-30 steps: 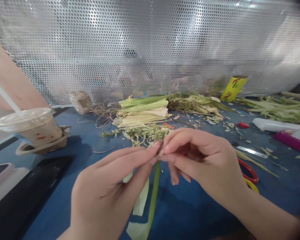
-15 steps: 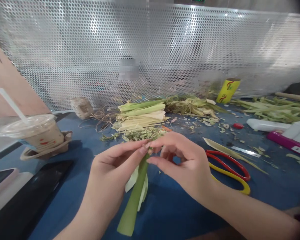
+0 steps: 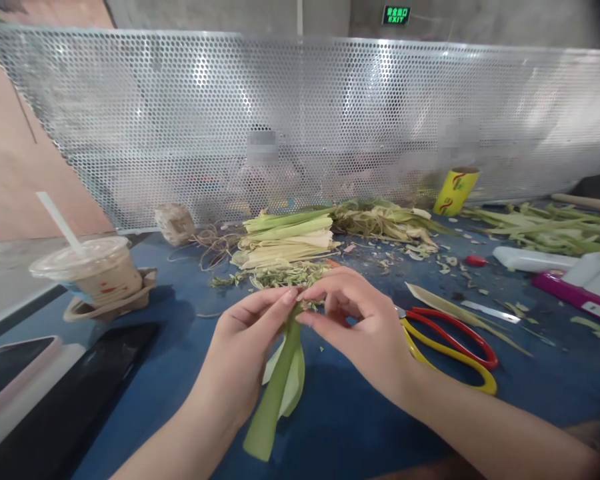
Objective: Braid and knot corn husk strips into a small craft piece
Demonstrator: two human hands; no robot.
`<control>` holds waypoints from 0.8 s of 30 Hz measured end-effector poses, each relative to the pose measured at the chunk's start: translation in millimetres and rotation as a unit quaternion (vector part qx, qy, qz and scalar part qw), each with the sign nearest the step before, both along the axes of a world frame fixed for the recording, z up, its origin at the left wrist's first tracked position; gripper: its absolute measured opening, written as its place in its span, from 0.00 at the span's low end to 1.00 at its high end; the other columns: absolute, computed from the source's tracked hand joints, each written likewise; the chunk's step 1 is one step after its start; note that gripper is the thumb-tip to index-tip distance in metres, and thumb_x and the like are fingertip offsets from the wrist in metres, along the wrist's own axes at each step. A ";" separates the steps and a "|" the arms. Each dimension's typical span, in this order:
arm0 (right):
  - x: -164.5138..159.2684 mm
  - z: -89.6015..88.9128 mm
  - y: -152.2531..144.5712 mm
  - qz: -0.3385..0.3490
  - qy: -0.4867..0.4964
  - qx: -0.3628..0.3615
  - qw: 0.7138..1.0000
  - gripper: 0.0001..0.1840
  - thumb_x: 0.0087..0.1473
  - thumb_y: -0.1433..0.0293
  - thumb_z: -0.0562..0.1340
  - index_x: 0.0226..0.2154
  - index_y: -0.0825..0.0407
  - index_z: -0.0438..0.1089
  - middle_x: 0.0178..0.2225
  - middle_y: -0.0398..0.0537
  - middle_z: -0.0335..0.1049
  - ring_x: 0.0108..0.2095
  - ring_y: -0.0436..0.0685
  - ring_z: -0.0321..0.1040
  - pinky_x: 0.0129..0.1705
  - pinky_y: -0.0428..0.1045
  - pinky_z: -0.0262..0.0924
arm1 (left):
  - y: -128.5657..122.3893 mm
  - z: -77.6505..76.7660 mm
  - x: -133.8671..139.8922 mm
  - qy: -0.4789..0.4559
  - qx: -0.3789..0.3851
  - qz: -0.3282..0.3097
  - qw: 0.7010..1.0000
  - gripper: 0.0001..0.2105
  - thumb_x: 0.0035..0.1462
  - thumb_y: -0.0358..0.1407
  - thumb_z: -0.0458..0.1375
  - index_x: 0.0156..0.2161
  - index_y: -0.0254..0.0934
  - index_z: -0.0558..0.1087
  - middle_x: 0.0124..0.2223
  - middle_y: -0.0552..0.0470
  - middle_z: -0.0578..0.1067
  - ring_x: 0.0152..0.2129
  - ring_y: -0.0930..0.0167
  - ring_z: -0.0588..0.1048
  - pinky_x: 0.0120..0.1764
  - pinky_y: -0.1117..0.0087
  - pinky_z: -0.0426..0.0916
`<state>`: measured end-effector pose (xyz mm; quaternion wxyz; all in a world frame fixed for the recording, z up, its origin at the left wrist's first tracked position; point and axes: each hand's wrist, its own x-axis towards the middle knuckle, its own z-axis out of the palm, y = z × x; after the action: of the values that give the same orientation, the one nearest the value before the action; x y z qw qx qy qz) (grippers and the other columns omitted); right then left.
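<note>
Just below the middle of the head view, my left hand (image 3: 253, 333) pinches the top end of a green corn husk (image 3: 275, 393). The husk hangs down over the blue table, wide at its lower end, with a paler husk piece (image 3: 294, 383) behind it. My right hand (image 3: 363, 327) meets the left at that same top end, thumb and index finger closed around the tip. A small brownish bit shows between the fingertips; its exact form is too small to tell. Red-and-yellow-handled scissors (image 3: 450, 340) lie beside my right hand, their blades mostly hidden by it.
Stacked husks (image 3: 287, 237), dried plant sprigs (image 3: 280, 275) and twine (image 3: 215, 243) lie beyond my hands. A lidded drink cup (image 3: 95, 270) and black tablet-like slab (image 3: 75, 393) are left. A small blade (image 3: 490, 311) and white-and-purple device (image 3: 575, 293) lie right. A perforated metal screen (image 3: 300, 100) stands behind.
The camera view has tilted up slightly, bringing the exit sign fully in. Both hands keep their pinch on the husk's top end, and the paler piece behind shows more.
</note>
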<state>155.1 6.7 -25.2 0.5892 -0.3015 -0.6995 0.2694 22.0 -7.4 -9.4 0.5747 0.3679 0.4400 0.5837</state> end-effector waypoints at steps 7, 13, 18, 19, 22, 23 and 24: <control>3.6 -1.4 4.4 -0.028 -0.066 0.052 0.996 0.10 0.46 0.74 0.63 0.35 0.49 0.74 0.33 0.44 0.54 0.23 0.44 0.52 0.20 0.43 0.52 | 0.3 -3.2 -2.2 0.006 -0.015 -0.026 1.000 0.07 0.40 0.36 0.65 0.27 0.34 0.76 0.28 0.52 0.77 0.24 0.77 0.71 0.29 0.80 0.64; 5.4 -2.4 5.8 -0.009 -0.037 0.059 0.997 0.04 0.45 0.73 0.64 0.26 0.49 0.75 0.34 0.44 0.52 0.22 0.43 0.51 0.24 0.46 0.53 | -0.7 -3.8 -1.3 0.007 0.003 -0.024 1.000 0.07 0.39 0.36 0.66 0.25 0.35 0.75 0.24 0.56 0.76 0.21 0.79 0.70 0.27 0.81 0.62; 6.5 -2.8 11.6 0.055 0.038 -0.061 0.996 0.00 0.42 0.70 0.66 0.23 0.48 0.73 0.31 0.43 0.51 0.26 0.47 0.53 0.23 0.45 0.50 | -1.0 -2.0 0.3 0.071 0.020 0.010 0.997 0.08 0.40 0.37 0.65 0.24 0.34 0.75 0.23 0.55 0.75 0.21 0.78 0.68 0.26 0.81 0.61; 6.1 -3.3 13.3 0.067 0.056 -0.090 0.992 0.02 0.41 0.69 0.66 0.22 0.49 0.73 0.30 0.43 0.51 0.27 0.48 0.53 0.22 0.45 0.50 | -0.9 -2.0 0.6 0.089 0.031 0.021 0.995 0.07 0.40 0.37 0.65 0.24 0.34 0.75 0.24 0.54 0.75 0.22 0.77 0.69 0.27 0.80 0.62; 4.1 -5.0 17.3 0.091 0.101 -0.150 0.979 0.07 0.38 0.67 0.67 0.17 0.51 0.69 0.29 0.42 0.54 0.27 0.48 0.54 0.23 0.45 0.50 | -0.6 -2.9 0.6 0.142 0.065 0.037 0.987 0.07 0.40 0.37 0.64 0.23 0.35 0.74 0.24 0.55 0.75 0.23 0.76 0.69 0.27 0.79 0.62; 3.3 -5.5 18.1 0.093 0.112 -0.159 0.976 0.09 0.38 0.67 0.68 0.16 0.51 0.68 0.28 0.42 0.55 0.26 0.48 0.54 0.24 0.45 0.50 | -0.5 -3.5 0.3 0.152 0.070 0.037 0.985 0.07 0.40 0.37 0.64 0.23 0.36 0.74 0.24 0.56 0.75 0.23 0.76 0.68 0.27 0.79 0.61; 2.4 -6.0 18.7 0.097 0.119 -0.166 0.974 0.10 0.37 0.67 0.68 0.16 0.52 0.67 0.27 0.42 0.56 0.26 0.48 0.54 0.24 0.44 0.50 | -0.4 -4.1 0.0 0.154 0.072 0.034 0.985 0.07 0.40 0.37 0.64 0.23 0.36 0.74 0.24 0.56 0.75 0.23 0.77 0.68 0.27 0.80 0.61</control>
<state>157.5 25.5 -31.2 0.5811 -0.2916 -0.5954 0.4720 22.0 -7.8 -13.5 0.4521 0.4787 0.4922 0.5694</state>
